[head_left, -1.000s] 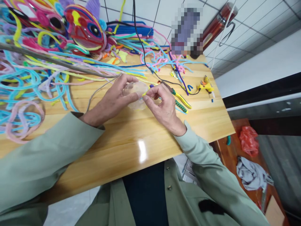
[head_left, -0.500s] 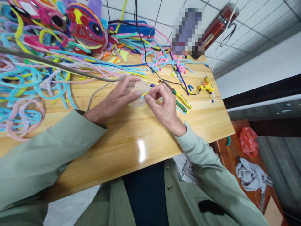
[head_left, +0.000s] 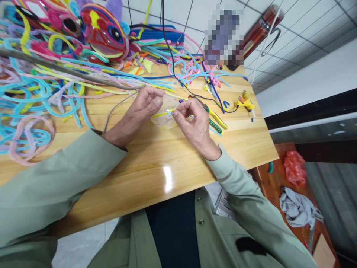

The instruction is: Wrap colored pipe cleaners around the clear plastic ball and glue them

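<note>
The clear plastic piece point(head_left: 166, 122) is sitting between the two hands above the table point(head_left: 145, 167), and a thin yellow strip point(head_left: 161, 114) is running across it, its long axis going sideways and rising slightly toward the right. The right hand point(head_left: 193, 122) is the nearer one to the strip, its thumb and forefinger apparently pinching the right end. The left hand point(head_left: 141, 111) is curving beside the plastic's left edge; whether it is gripping, I cannot tell.
</note>
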`<act>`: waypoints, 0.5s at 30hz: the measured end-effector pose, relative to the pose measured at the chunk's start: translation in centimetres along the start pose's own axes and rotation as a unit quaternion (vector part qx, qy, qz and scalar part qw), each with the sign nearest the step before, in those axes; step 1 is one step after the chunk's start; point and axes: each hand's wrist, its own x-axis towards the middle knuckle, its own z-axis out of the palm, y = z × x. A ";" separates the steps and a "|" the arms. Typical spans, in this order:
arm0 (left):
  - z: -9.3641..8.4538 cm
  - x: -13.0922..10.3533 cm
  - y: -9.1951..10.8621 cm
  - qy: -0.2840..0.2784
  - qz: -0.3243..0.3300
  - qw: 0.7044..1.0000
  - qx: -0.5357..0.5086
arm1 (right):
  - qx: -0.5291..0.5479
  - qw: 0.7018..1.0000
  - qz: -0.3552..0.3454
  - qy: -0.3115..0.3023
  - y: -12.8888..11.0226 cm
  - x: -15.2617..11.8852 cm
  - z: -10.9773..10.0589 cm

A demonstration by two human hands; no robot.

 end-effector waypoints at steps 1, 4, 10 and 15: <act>0.1 0.0 -0.1 0.010 -0.004 1.000 -0.014 | -0.004 1.000 0.003 0.001 0.0 0.0 0.0; 0.1 0.1 -0.4 0.028 -0.021 0.999 -0.040 | -0.017 1.000 0.014 0.002 -0.1 0.0 0.1; -0.5 0.0 -0.3 0.000 -0.047 0.999 -0.003 | 0.001 1.000 -0.001 0.015 -0.1 0.1 0.2; -1.2 0.3 -1.0 -0.008 -0.021 0.998 0.061 | -0.013 1.000 0.019 -0.003 -0.1 0.1 0.2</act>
